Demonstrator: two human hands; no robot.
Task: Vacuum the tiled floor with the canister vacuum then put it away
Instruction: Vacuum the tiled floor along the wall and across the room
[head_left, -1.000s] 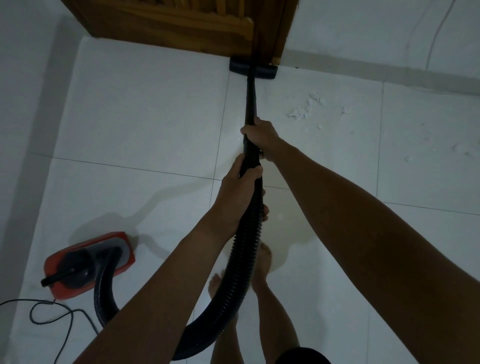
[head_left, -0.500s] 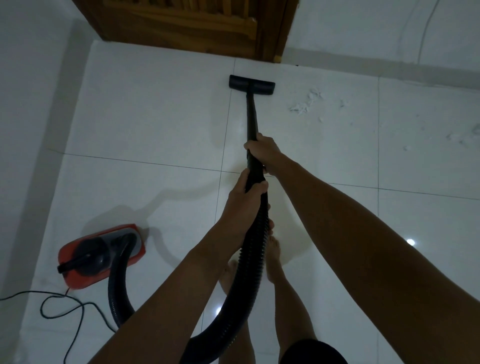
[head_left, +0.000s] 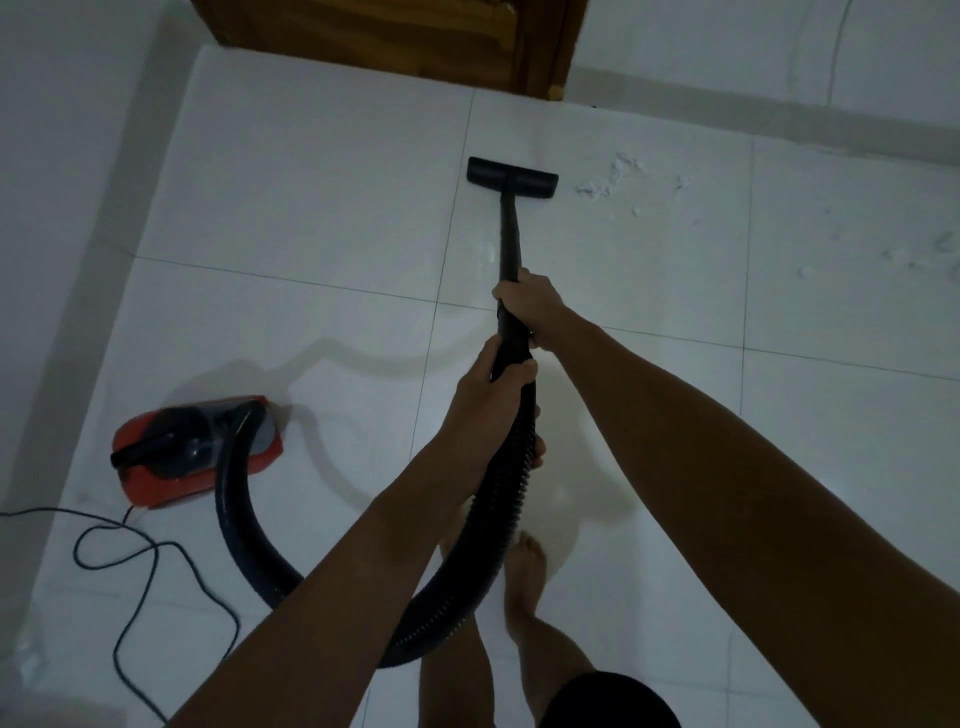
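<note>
A red and black canister vacuum (head_left: 197, 449) sits on the white tiled floor (head_left: 322, 218) at the lower left. Its ribbed black hose (head_left: 244, 540) loops round to a black wand (head_left: 510, 239) ending in a flat floor nozzle (head_left: 512, 177), which rests on the tiles a little short of the door. My right hand (head_left: 530, 301) grips the wand higher up. My left hand (head_left: 491, 410) grips it just below, where the hose joins. White crumbs of debris (head_left: 610, 179) lie just right of the nozzle.
A brown wooden door (head_left: 374, 41) stands at the top, with white wall (head_left: 67, 156) on the left and a wall along the back right. The black power cord (head_left: 130, 566) snakes over the floor at the lower left. More debris (head_left: 930, 254) lies far right. My bare feet (head_left: 524, 577) stand below the hose.
The nozzle has been drawn back from the foot of the door toward me. Both hands kept their grip and came back with the wand. The canister looks unmoved.
</note>
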